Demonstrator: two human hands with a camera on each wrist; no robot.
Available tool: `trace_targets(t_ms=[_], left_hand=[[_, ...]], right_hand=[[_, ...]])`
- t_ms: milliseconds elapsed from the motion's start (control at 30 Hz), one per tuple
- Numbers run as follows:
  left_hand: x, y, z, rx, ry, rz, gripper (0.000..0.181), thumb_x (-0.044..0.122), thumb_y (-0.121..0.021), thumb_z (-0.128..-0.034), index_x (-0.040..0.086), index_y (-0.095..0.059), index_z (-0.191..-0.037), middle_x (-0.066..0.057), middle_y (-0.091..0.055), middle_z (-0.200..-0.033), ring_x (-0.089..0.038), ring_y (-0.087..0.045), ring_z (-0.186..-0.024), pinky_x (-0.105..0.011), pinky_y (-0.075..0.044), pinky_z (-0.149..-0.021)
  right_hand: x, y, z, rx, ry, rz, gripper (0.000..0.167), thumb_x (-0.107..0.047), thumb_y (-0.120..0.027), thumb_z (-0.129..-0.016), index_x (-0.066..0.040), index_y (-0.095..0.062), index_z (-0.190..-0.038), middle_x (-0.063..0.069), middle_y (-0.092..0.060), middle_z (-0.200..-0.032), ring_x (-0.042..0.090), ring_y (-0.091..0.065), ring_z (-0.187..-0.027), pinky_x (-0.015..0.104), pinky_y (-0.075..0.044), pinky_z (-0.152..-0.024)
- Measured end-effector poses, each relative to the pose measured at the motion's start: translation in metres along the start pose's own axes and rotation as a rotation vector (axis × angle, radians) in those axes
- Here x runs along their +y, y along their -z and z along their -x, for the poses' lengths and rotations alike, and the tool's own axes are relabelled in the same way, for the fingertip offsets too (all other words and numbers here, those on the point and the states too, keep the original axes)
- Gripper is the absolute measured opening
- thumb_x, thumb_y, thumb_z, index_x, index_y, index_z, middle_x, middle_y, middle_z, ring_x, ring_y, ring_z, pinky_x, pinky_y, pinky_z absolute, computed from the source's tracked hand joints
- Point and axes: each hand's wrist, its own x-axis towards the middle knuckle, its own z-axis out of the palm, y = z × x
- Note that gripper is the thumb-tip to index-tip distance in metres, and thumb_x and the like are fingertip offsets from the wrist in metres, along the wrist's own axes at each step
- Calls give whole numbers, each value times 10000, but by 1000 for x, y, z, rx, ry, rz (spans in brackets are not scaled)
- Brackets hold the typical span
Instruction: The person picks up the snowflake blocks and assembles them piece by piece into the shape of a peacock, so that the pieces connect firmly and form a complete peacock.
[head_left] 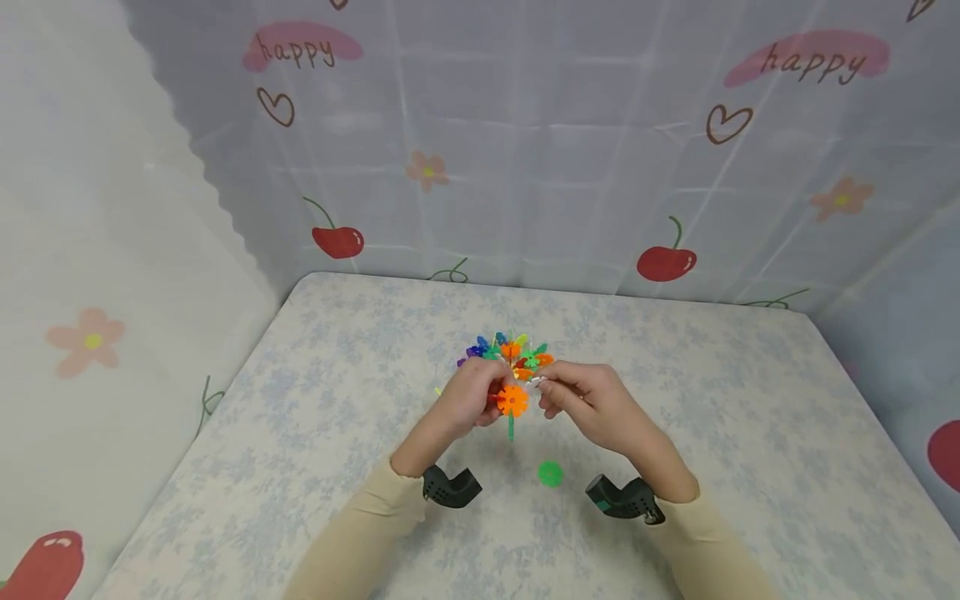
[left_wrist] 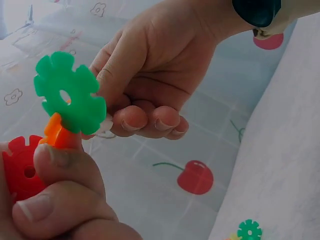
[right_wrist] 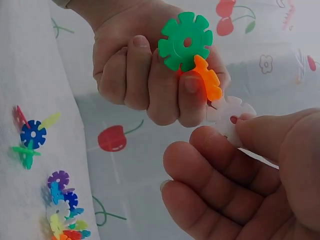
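My left hand [head_left: 467, 394] grips a small joined piece of notched plastic snowflake discs. In it an orange disc [right_wrist: 209, 80] is slotted to a green disc [right_wrist: 186, 42], and a red disc [left_wrist: 24, 167] shows beside the fingers in the left wrist view. Between thumb and forefinger, my right hand [head_left: 592, 402] pinches a white disc [right_wrist: 231, 117]. Its edge meets the orange disc's edge; whether the slots interlock I cannot tell. The other right fingers curl beneath.
Behind the hands on the patterned table [head_left: 330, 375] stand colourful clusters of joined discs [head_left: 482, 346], also seen as a blue disc [right_wrist: 33, 134] and a purple disc [right_wrist: 59, 179]. One loose green disc [head_left: 551, 474] lies between the forearms. A printed curtain [head_left: 525, 167] hangs behind.
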Motion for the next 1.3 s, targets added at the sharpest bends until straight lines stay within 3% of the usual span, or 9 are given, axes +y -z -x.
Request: trace_targets(t_ms=[133, 333, 633, 767, 1000, 1133, 1300], left_hand=[[0, -1, -1, 27, 25, 87, 409, 248, -335, -1009, 102, -513, -671, 59, -432, -529, -93, -301, -367, -202, -285, -386], [-6, 0, -3, 2, 20, 216, 615, 424, -264, -1081, 153, -535, -601, 85, -495, -483, -72, -275, -329, -211, -275, -368], [-11, -4, -5, 10, -80, 346, 699, 507, -141, -1072, 188, -520, -578, 107, -474, -477, -43, -329, -341, -179, -279, -356], [-13, -7, -6, 45, -111, 348, 697, 530, -136, -1063, 196, -505, -576, 110, -436, -467, -59, -310, -346, -186, -259, -356], [-18, -12, -9, 176, -181, 326, 650, 445, -171, -1089, 166, -384, -541, 91, -332, -487, -86, -280, -399, -204, -248, -415], [-20, -12, -10, 209, -219, 320, 641, 404, -178, -1092, 156, -347, -526, 78, -308, -501, -89, -257, -418, -206, -228, -431], [-20, -11, -9, 192, -185, 315, 639, 366, -184, -1100, 145, -333, -518, 70, -292, -484, -90, -234, -413, -210, -199, -426]], right_hand=[[-1, -1, 1, 20, 64, 43, 150, 55, -627, -956, -5, -735, -1040, 70, -733, -825, 149, -707, -674, 263, -612, -671], [2, -3, 1, 38, 178, 54, 170, 86, -681, -899, -31, -738, -1009, 56, -721, -805, 116, -672, -676, 253, -597, -667], [4, -8, 1, 71, 222, 159, 155, 55, -717, -880, -45, -746, -996, -7, -686, -761, 49, -608, -668, 218, -566, -651], [4, -12, 1, 88, 254, 228, 56, -52, -686, -951, -45, -739, -967, -4, -675, -761, 47, -568, -655, 191, -534, -624], [-1, -22, 1, 139, 337, 376, 373, -342, -514, -1041, -68, -749, -949, 12, -723, -803, 83, -574, -651, 178, -538, -629], [-1, -28, -1, 156, 377, 407, 435, -362, -455, -1057, -61, -748, -944, 14, -715, -781, 107, -614, -660, 199, -566, -654], [2, -31, -2, 138, 400, 378, 405, -343, -464, -1056, -75, -735, -921, -13, -643, -709, 84, -521, -614, 150, -492, -606]])
